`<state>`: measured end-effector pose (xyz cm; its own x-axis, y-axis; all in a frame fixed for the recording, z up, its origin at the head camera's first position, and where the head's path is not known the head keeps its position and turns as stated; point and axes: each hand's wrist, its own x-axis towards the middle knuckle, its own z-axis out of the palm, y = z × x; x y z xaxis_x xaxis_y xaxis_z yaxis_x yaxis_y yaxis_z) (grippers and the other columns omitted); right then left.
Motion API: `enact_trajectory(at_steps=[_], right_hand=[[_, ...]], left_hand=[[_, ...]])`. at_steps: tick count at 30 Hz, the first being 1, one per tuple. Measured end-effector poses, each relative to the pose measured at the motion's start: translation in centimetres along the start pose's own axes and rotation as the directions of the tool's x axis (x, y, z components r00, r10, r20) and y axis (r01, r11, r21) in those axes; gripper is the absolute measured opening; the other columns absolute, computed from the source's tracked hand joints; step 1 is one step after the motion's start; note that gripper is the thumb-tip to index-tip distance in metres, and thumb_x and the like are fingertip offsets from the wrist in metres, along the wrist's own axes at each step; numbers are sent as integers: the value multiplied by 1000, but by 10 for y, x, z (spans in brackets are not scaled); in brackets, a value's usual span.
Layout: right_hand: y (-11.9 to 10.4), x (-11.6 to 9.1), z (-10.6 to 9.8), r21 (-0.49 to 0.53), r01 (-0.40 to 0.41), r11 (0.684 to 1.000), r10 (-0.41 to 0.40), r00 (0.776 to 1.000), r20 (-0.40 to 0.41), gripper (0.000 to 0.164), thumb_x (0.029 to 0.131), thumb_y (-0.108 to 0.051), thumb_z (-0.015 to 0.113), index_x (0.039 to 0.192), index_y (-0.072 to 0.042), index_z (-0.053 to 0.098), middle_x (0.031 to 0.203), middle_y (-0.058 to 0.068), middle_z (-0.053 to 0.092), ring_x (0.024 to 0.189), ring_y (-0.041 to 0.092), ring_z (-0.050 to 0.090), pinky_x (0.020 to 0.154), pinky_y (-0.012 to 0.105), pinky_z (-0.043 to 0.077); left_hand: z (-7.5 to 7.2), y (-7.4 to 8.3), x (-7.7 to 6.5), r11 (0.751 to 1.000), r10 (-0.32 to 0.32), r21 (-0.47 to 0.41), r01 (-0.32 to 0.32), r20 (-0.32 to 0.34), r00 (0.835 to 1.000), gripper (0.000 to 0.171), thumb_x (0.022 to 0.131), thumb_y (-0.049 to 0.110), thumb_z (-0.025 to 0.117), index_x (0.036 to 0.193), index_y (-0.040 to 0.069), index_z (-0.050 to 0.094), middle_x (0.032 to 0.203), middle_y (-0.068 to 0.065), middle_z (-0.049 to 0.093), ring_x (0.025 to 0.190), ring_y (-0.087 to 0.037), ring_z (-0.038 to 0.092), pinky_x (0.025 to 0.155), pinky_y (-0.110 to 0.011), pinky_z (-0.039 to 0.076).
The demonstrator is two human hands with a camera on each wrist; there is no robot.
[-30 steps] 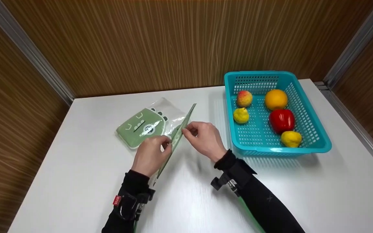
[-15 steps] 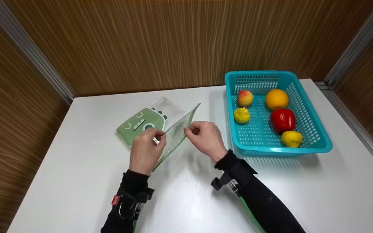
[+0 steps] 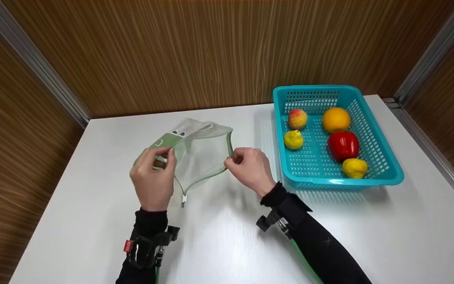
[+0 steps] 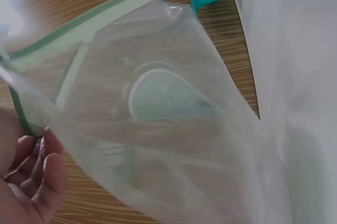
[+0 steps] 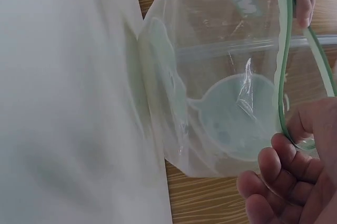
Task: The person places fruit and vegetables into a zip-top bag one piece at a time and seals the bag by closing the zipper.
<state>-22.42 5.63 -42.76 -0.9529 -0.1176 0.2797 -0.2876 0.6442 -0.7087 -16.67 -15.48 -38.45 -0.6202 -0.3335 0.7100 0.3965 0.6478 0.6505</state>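
A clear zip bag (image 3: 205, 152) with a green zip edge and a green cartoon print stands with its mouth spread wide between my hands. My left hand (image 3: 154, 179) pinches one side of the mouth between thumb and fingers. On the opposite side, my right hand (image 3: 250, 169) pinches the green rim. A small white zip slider (image 3: 184, 198) hangs at the near corner of the mouth. Through the bag's wall (image 4: 168, 155), the left wrist view shows only printed shapes and the wood behind. The right wrist view has the right hand's fingers (image 5: 284, 163) at the green edge.
A turquoise basket (image 3: 341, 182) stands to the right of my right hand. In it lie a peach (image 3: 297, 119), an orange (image 3: 336, 120), a red bell pepper-like fruit (image 3: 343, 146) and two yellow fruits (image 3: 293, 140). A wood-grain panel (image 3: 179, 55) closes off the back of the white table (image 3: 81, 197).
My left hand has moved left with its side of the rim, and the bag's mouth has gone from a flat line to a wide gap. The right hand has stayed nearly still.
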Motion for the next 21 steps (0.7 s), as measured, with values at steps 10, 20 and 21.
enact_trajectory(at_steps=[10,20,21], right_hand=[[14,3,11,-51,-32,998,32,999,5,23,80,-29,61,59,-20,61,55,-5,58,55,12,49,52,24,33],[6,-5,19,-20,13,1000,-12,999,46,34,85,-38,63,59,-16,64,51,-3,58,46,8,46,46,22,30],[6,-6,20,-25,12,1000,-11,999,48,36,85,-37,64,57,-15,62,49,-3,57,45,7,45,45,22,29]], left_hand=[[-7,-2,4,993,43,-104,-53,-97,994,6,83,9,69,85,5,74,77,-8,67,61,2,57,52,-9,46],[11,-1,-9,980,141,100,-172,265,954,4,84,15,69,82,11,71,71,-1,67,57,-8,60,53,-22,51],[11,0,-10,976,154,112,-187,251,955,4,84,15,69,81,12,71,71,0,67,56,-9,60,53,-22,50]])
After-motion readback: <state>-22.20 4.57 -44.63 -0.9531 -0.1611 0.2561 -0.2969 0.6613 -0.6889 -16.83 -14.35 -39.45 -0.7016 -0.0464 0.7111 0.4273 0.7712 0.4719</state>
